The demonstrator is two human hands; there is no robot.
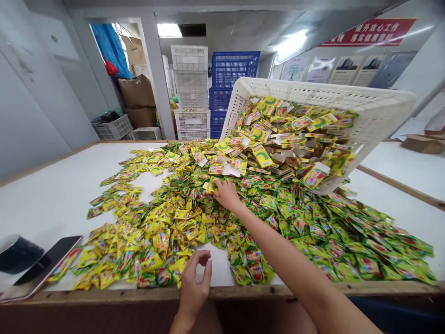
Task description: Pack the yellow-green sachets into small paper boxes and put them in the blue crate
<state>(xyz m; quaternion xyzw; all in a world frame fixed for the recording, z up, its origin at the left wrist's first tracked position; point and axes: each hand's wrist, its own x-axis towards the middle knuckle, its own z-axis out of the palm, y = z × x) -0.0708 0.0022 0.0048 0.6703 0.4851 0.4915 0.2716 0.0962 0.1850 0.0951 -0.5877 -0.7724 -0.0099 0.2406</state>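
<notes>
My right hand (226, 195) reaches over the middle of the pile, its fingers on a small yellow box (210, 187) in front of the basket's mouth. Near the table's front edge my left hand (196, 278) hangs with thumb and fingers curved apart and nothing between them. Yellow packets (162, 239) lie heaped on the left and green packets (313, 229) on the right. A white basket (375, 111), tipped toward me, holds many yellow boxes (262, 156), some with open flaps, and some boxes have spilled onto the packets.
A dark cup (19, 254) and a phone (48, 264) sit at the table's front left. The wooden edge (250, 291) runs along the front. Behind the table stand stacked white crates (193, 119) and blue crates (234, 69). Brown cartons (137, 93) are at the back left.
</notes>
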